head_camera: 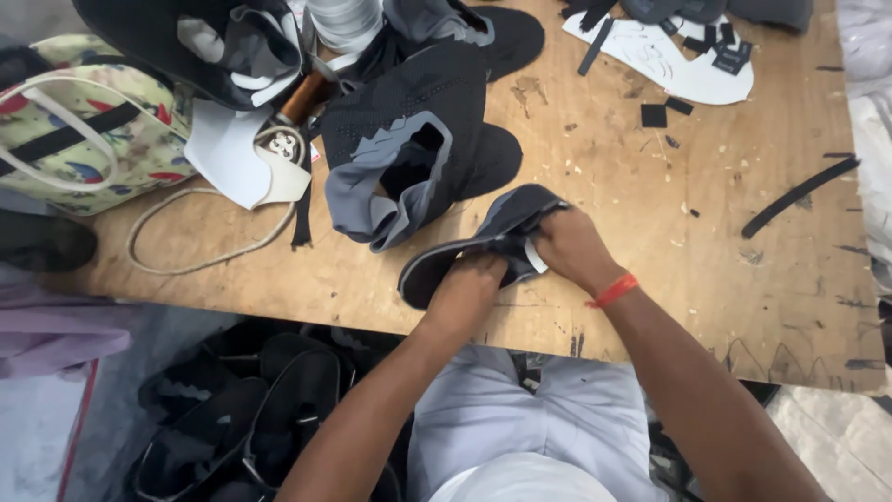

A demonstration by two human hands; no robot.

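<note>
Both forearms are bare, no sleeves reaching the wrists. A thin orange-red thread band (pixel 613 290) circles the right wrist. Pale grey trousers (pixel 520 418) cover the lap, with a white shirt hem (pixel 520 482) showing below.

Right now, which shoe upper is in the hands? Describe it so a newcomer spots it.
On the wooden workbench, look at the near edge, centre. The dark grey shoe upper lies there, gripped by the left hand and right hand. Unlike the upper standing behind it, it is held.
</note>
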